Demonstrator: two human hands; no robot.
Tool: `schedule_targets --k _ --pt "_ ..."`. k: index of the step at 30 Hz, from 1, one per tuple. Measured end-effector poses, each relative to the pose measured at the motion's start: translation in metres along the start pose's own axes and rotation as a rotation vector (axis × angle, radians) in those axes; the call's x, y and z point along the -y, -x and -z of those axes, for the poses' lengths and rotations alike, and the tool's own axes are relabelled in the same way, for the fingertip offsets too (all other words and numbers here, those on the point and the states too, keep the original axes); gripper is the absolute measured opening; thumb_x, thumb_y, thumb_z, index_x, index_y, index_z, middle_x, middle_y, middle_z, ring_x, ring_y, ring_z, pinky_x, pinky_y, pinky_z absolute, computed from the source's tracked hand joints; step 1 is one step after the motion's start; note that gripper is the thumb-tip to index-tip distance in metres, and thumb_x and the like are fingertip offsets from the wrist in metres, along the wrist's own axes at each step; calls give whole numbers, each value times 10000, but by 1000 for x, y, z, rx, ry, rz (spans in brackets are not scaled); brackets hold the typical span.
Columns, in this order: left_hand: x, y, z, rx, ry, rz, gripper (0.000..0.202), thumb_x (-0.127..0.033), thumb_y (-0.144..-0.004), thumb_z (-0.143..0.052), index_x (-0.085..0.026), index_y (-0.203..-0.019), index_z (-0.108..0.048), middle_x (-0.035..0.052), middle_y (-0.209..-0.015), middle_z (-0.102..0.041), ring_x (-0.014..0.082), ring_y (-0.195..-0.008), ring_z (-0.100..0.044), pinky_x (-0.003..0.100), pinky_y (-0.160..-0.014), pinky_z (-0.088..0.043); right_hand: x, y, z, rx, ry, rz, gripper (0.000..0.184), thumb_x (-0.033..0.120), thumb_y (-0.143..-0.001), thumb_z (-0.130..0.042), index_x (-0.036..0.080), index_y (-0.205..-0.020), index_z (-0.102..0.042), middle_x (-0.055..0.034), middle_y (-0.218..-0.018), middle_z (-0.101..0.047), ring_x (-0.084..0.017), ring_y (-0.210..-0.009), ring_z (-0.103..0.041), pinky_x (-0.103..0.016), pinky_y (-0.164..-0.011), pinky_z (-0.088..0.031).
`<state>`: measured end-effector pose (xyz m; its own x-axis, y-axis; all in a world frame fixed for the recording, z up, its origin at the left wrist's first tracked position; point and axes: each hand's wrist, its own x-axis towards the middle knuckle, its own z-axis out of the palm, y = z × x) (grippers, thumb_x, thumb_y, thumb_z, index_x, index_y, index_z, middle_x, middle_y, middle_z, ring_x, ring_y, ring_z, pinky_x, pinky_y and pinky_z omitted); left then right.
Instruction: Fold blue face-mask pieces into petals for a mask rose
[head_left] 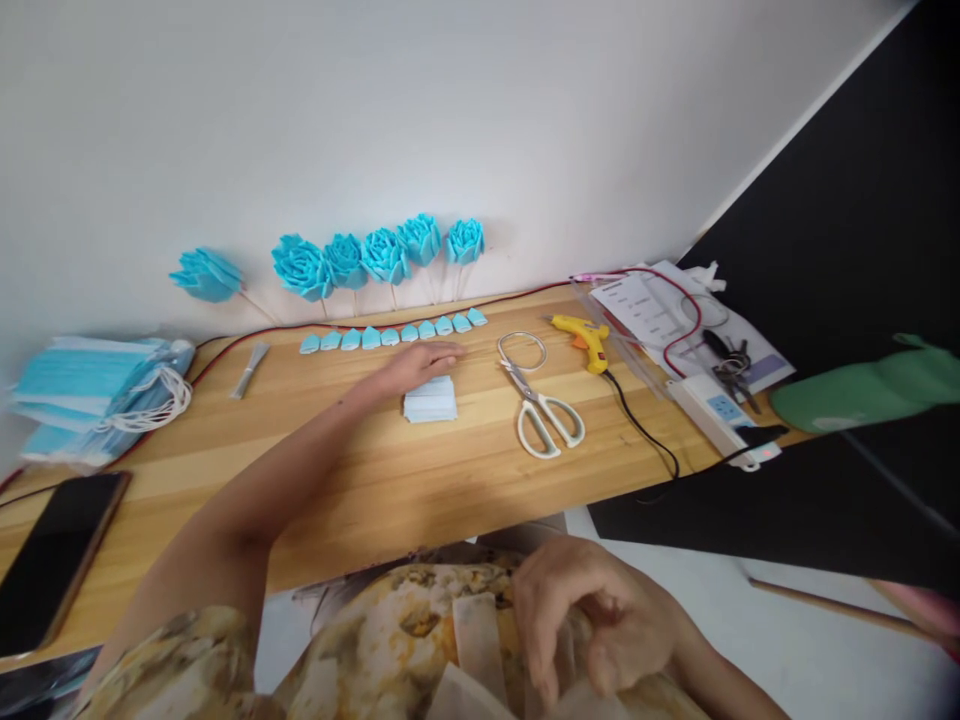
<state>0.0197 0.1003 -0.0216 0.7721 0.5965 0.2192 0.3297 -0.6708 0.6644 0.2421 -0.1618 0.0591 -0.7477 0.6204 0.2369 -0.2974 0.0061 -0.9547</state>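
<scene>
My left hand (pixel 422 366) lies across the wooden table, fingers stretched to the right, at the back edge of a stack of pale fabric pieces (pixel 430 402). Just beyond it runs a row of small blue folded petals (pixel 390 338). My right hand (pixel 592 615) hangs over my lap with loosely bent fingers, the thumb apart, and nothing visible in it. Pale strips (pixel 478 640) lie on the patterned clothing beside it. White-handled scissors (pixel 538 410) rest on the table right of the stack, with a thin wire loop (pixel 523 351) at their blades.
Blue flowers on sticks (pixel 385 255) lean against the wall. A yellow glue gun (pixel 585 338), a power strip (pixel 721 420), papers, keys (pixel 731 365) and a green bottle (pixel 862 392) are at the right. Packed blue masks (pixel 86 385) and a phone (pixel 60 560) sit at the left.
</scene>
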Motion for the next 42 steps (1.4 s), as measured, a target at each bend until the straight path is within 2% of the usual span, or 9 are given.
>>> schedule_targets --k 7,12,21,27,32,36,39,42 --pt "1 -25 -8 4 -31 21 553 -520 -1000 -394 -148 -1290 -683 130 -1392 -655 262 -1361 -560 444 -1173 -410 -13 9 3 -77 -103 76 435 543 -896 -668 120 -908 -766 -64 -640 -730 -114 -582 -661 -201 -658 -525" --pt "1 -30 -11 -16 -52 64 589 -543 -989 -395 -133 -1302 -680 144 -1421 -629 273 -1362 -559 455 -1184 -400 -17 15 6 -79 -108 116 395 505 -901 -681 124 -951 -772 -62 -665 -731 -114 -606 -666 -204 -667 -524" --pt "4 -34 -11 -36 -83 38 594 -565 -990 -389 -148 -1292 -684 142 -1407 -641 289 -1351 -567 483 -1179 -407 -18 21 9 -101 -89 124 412 530 -906 -664 132 -934 -765 -46 -646 -719 -102 -585 -650 -192 -646 -512" --pt "4 -31 -13 -17 -104 12 560 -552 -1000 -396 -171 -1286 -690 128 -1388 -657 292 -1363 -557 508 -1177 -407 -20 25 10 -99 -89 124 440 546 -899 -664 120 -938 -766 -64 -647 -723 -113 -591 -662 -203 -645 -521" --pt "1 -33 -18 2 -119 -40 519 -512 -1013 -406 -175 -1291 -687 124 -1389 -658 276 -1351 -569 485 -1175 -411 -20 26 11 -103 -98 129 422 534 -907 -660 130 -964 -767 -62 -655 -729 -115 -595 -667 -207 -649 -526" --pt "-9 -32 -20 72 -123 -60 515 -502 -1016 -409 -172 -1307 -676 140 -1421 -631 273 -1347 -574 469 -1171 -415 -17 26 9 -115 -80 112 421 534 -905 -663 135 -972 -775 -69 -677 -737 -120 -615 -671 -216 -659 -520" --pt "-15 -21 -18 106 -104 -66 523 -490 -1019 -413 -146 -1324 -662 159 -1431 -620 263 -1361 -562 436 -1174 -414 -14 26 7 -130 -64 104 414 540 -905 -661 148 -964 -780 -58 -672 -733 -118 -624 -664 -213 -667 -511" --pt "-13 -1 -12 84 -108 -52 505 -478 -1019 -422 -148 -1310 -670 159 -1421 -627 258 -1362 -562 435 -1171 -417 -12 25 3 -124 -61 101 396 537 -916 -649 169 -984 -778 -43 -675 -734 -113 -626 -657 -211 -678 -509"
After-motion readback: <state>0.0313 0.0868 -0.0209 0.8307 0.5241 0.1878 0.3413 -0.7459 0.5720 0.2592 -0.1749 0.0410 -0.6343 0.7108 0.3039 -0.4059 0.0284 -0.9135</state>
